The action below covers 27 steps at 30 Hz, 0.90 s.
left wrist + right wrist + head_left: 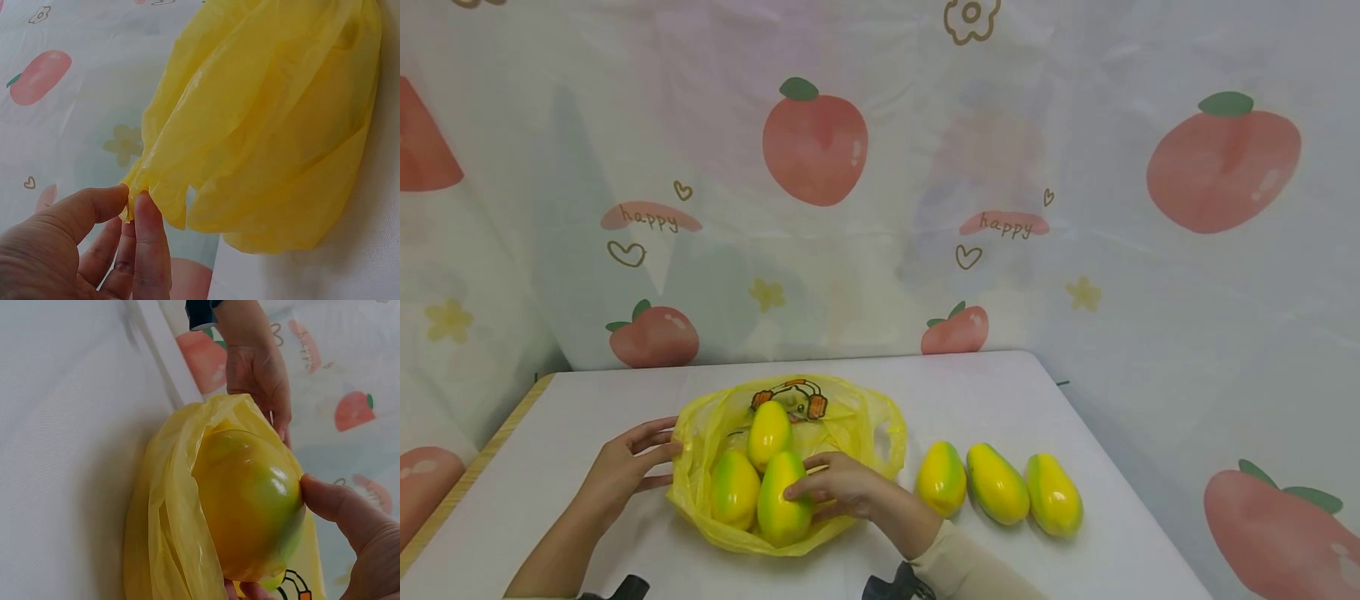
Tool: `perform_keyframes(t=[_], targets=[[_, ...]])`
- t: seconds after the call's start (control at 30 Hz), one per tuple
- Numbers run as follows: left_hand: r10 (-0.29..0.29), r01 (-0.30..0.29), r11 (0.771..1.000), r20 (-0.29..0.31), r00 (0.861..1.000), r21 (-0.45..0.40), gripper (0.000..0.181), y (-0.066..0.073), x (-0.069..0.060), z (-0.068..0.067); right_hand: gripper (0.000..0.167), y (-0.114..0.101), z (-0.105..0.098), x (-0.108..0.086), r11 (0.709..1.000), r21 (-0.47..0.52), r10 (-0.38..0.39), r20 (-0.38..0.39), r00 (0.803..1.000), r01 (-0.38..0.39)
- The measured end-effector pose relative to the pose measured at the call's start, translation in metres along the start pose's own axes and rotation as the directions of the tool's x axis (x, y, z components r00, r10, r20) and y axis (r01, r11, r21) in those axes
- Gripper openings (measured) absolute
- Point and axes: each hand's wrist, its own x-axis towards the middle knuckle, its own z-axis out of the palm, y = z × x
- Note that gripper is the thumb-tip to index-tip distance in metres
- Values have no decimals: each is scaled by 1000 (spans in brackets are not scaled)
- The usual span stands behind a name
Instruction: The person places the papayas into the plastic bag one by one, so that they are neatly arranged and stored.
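A yellow plastic bag with a cartoon print lies open on the white table. My left hand pinches its left edge between thumb and fingers, as the left wrist view shows at the bag's gathered rim. In the bag's mouth my right hand grips a shiny yellow-green mango, thumb on one side and fingertips partly hidden on the other. Two more mangoes sit in the bag, one at the left and one behind.
To the right of the bag, three mangoes lie in a row on the table: a near-left one, a middle one and a right one. A fruit-printed cloth backdrop hangs behind the white tabletop.
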Motion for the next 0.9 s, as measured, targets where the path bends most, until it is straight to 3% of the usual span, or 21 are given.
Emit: perform_keyframes(t=[0.43,0.9], targets=[[-2,2,1000,-1,1000,-4,72,0,0,1,57,7,5,9,1000,-26,2,-4,1000,-2],[-9,9,1000,1,1000,-3,73,0,-1,2,55,11,8,13,995,-96,-16,-27,999,14]])
